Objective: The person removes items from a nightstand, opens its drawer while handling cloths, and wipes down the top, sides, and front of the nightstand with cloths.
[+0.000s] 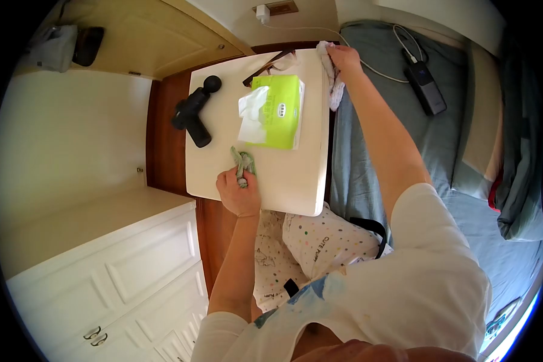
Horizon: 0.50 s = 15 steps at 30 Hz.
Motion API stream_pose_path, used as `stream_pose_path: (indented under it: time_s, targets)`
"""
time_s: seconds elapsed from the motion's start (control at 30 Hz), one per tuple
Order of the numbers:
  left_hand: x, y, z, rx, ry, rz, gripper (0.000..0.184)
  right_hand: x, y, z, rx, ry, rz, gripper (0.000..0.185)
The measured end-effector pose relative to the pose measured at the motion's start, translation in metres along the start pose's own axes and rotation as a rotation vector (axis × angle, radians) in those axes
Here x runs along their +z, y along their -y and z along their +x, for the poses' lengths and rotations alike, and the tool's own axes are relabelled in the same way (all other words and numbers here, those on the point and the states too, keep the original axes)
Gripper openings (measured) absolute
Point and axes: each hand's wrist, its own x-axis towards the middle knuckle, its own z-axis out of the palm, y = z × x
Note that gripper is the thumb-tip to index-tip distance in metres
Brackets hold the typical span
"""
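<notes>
My left hand [239, 192] is closed on a small green cloth [244, 163] near the front left of the white table [289, 181]. At the table's back right corner my right hand [346, 58] grips a pale, crumpled cloth [336, 93], which hangs along the table's right edge. Between my hands lies a green tissue pack [283, 111] with a white tissue sticking out. Behind the pack are glasses [270, 67] with dark frames. A black massage gun [194, 111] lies at the table's left side.
On the right is a bed with a grey-blue sheet [374, 157], bearing a black power bank [426, 89] and a white cable [374, 69]. White drawers [145, 271] stand at the lower left. A wooden cabinet [157, 36] is at the back left.
</notes>
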Motion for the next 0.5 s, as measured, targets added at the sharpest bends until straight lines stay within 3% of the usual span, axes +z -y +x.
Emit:
stream_pose_path:
  time_s: [0.43,0.5]
  targets:
    - [0.001,-0.002,0.0,0.002,-0.021,0.044,0.019,-0.03,-0.033,-0.05,-0.213,0.14,0.052,0.037]
    - [0.002,-0.001,0.0,0.007,-0.014,0.036,0.02,-0.034,-0.029,-0.068,-0.143,0.109,-0.143,0.039]
